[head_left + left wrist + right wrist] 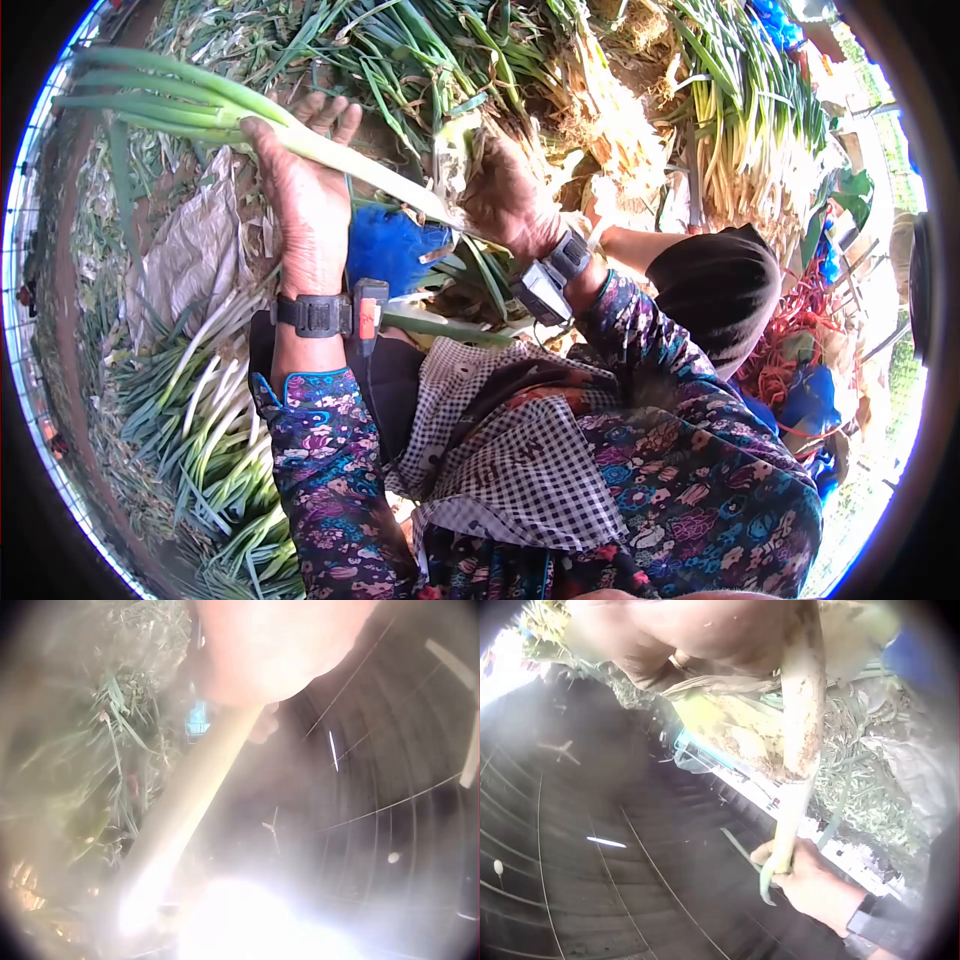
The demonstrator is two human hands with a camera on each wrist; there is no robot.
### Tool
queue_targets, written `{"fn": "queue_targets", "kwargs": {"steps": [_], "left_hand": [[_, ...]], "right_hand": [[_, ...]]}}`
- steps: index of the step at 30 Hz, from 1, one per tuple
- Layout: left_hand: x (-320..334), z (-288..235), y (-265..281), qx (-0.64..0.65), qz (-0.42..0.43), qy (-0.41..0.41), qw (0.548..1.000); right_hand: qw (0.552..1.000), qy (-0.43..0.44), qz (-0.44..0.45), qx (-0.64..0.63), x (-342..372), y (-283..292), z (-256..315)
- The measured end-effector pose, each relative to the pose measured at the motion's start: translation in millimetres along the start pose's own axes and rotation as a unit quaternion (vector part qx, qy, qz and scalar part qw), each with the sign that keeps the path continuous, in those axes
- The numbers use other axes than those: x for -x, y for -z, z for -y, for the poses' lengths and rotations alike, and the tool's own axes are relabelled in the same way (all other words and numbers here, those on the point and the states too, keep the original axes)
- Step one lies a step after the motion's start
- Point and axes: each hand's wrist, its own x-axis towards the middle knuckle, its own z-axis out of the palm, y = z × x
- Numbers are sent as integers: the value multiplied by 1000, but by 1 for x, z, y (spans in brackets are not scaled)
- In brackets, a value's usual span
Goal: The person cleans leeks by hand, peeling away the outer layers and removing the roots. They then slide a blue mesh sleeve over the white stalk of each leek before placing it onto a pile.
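A thick green onion [370, 172] slants across the head view, leaves at upper left and white end toward the right hand. My left hand [308, 205] holds it near the leaves, thumb across the stalk, fingers behind. In the right wrist view, that hand [806, 881] grips the stalk's far part. My right hand [512, 195] is at the white end, fingers curled on loose outer skin [735, 735]. Soil-stained skin [802, 724] covers the near part of the stalk, and cleaner stalk shows beyond it. Glare washes out much of the left wrist view.
Piles of green onions [430, 50] lie ahead, with a bundle [750, 120] at upper right. More whitish-stalked onions [220, 400] lie at left. Blue plastic [390, 250] and a pale crumpled sheet [195, 245] lie near the hands. Red strings [800, 340] are heaped at right.
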Motion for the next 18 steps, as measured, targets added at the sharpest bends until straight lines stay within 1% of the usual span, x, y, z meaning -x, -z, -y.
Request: {"fn": "queue_targets", "kwargs": {"steps": [1,3,4,5,6,7,8,9,11,13,15,16,17,18], "left_hand": [[6,8,-4,-19,-25,17,999],[2,11,6,-51,-66,41,996],[2,5,5,-54,-74,33,995],[0,-3,2,-58,-84,26,994],[-1,-11,1,-80,-28,2,996],[-2,-15,-4,-78,-51,-8,996],[-4,-19,-5,-74,-63,-12,995],[-6,-24,-3,-69,-75,-19,995],[-12,-33,0,-91,-130,-64,985],[-19,-50,9,-101,-161,-118,975],[-26,-61,19,-97,-241,-144,955],[-25,-67,22,-100,-271,-152,945],[-27,-73,24,-104,-301,-159,935],[-28,-75,31,-102,-301,-163,934]], "right_hand": [[1000,-3,-5,20,-2,-1,-5],[985,29,14,168,-4,7,-11],[983,-3,25,182,-9,28,-13],[982,12,-5,191,13,-1,-17],[987,15,-19,157,12,8,-16],[992,18,-32,124,9,17,-13],[996,6,-77,48,5,24,-7],[995,-57,-68,-53,3,34,2],[982,18,-187,7,5,43,17],[978,55,-191,-70,7,86,47],[964,107,-239,57,15,131,82],[953,129,-256,98,25,157,91],[940,150,-273,138,34,173,99],[928,134,-297,180,50,170,94]]}}
